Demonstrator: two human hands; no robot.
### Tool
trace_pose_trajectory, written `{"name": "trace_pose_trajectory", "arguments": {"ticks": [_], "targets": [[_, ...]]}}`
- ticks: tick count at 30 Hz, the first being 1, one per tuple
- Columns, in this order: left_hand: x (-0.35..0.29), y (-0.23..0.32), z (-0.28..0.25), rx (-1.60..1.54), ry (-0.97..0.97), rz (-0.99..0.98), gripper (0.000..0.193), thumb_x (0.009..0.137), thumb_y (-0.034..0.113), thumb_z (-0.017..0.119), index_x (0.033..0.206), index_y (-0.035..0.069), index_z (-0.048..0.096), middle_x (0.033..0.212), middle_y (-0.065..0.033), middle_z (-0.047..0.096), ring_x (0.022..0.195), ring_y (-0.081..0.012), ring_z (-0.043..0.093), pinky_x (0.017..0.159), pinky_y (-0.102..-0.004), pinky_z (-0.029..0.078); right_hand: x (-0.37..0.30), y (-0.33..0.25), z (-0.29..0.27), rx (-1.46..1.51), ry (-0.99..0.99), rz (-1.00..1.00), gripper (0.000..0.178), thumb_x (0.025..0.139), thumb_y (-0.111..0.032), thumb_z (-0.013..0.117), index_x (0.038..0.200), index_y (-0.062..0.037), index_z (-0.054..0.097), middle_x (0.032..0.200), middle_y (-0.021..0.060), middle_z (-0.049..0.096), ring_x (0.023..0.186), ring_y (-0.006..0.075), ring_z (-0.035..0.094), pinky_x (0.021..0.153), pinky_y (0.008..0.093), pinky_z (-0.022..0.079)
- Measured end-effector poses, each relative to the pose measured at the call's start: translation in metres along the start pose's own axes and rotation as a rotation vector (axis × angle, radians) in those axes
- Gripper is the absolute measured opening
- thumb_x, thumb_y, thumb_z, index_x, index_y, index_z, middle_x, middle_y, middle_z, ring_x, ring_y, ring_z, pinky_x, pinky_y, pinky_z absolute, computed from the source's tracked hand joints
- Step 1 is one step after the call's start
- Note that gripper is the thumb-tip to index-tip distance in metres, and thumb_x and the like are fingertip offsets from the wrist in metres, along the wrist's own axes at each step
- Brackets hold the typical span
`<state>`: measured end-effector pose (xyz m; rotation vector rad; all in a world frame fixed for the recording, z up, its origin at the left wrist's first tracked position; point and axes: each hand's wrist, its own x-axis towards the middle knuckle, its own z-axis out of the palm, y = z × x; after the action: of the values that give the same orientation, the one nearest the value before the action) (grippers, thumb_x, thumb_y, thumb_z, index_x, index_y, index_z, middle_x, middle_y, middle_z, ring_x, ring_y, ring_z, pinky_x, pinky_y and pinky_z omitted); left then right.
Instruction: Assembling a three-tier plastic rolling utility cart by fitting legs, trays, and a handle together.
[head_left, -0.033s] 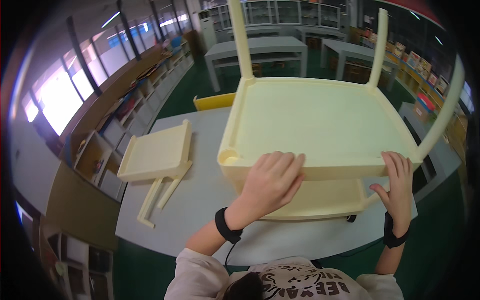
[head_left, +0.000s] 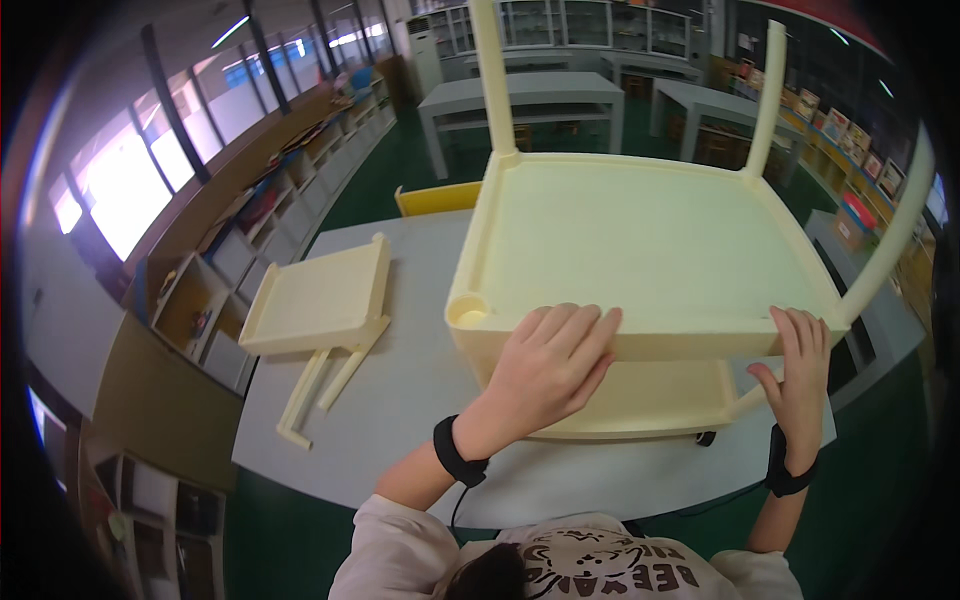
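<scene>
A cream plastic cart stands on the grey table, its upper tray facing up. My left hand is closed over the front rim of this tray, left of its middle. Near the front right corner, my right hand grips the same rim, fingers on top and thumb below. Cream posts rise from three corners, among them the back left post and the front right post. At the front left corner is a round socket with no post. Beneath lies a lower shelf with a black caster.
Left of the cart, a smaller cream tray rests on the grey table, with an angled cream bar by it. Behind the table's far edge is a yellow panel. Low shelves line the left wall.
The view has shifted slightly, so the cart and table sit a little farther right in it. Both hands keep their hold on the tray's front rim.
</scene>
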<state>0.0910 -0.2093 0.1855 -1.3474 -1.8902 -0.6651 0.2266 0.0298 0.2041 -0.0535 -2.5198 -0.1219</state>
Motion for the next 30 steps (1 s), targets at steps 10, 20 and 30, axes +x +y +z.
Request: {"name": "trace_pose_trajectory", "arguments": {"ticks": [10,20,30], "targets": [[-0.109,-0.02,-0.007,0.172,0.453,-0.17,0.023,0.06,0.001,0.06,0.08,0.007,0.052,0.094,-0.0113,0.047,0.086,-0.027,0.045,0.074,-0.0388,0.038,-0.001,0.015,0.019,-0.037,0.184,0.113,0.029,0.068,-0.017,0.055,0.091,-0.0031,0.045,0.089,0.0116,0.044,0.087,0.0294,0.041,0.085,0.0407,0.029],[-0.323,-0.195,0.035,0.12,0.131,-1.024,0.011,0.072,-0.002,0.049,0.082,0.0,0.051,0.08,-0.0128,0.053,0.071,-0.0301,0.049,0.062,-0.0342,0.039,-0.008,0.026,0.024,-0.148,0.191,0.064,0.033,0.083,-0.029,0.041,0.099,-0.0001,0.044,0.097,0.0148,0.044,0.091,0.0317,0.041,0.083,0.0387,0.029],[-0.414,-0.206,0.022,0.598,-0.15,-1.523,0.068,0.06,0.005,0.053,0.123,0.011,0.028,0.128,-0.0115,0.026,0.115,-0.0354,0.024,0.093,-0.0433,0.022,-0.011,0.04,0.031,-0.178,0.163,0.037,0.031,0.084,-0.023,0.038,0.103,0.0014,0.041,0.101,0.0157,0.043,0.095,0.0319,0.04,0.082,0.0378,0.03]]}}
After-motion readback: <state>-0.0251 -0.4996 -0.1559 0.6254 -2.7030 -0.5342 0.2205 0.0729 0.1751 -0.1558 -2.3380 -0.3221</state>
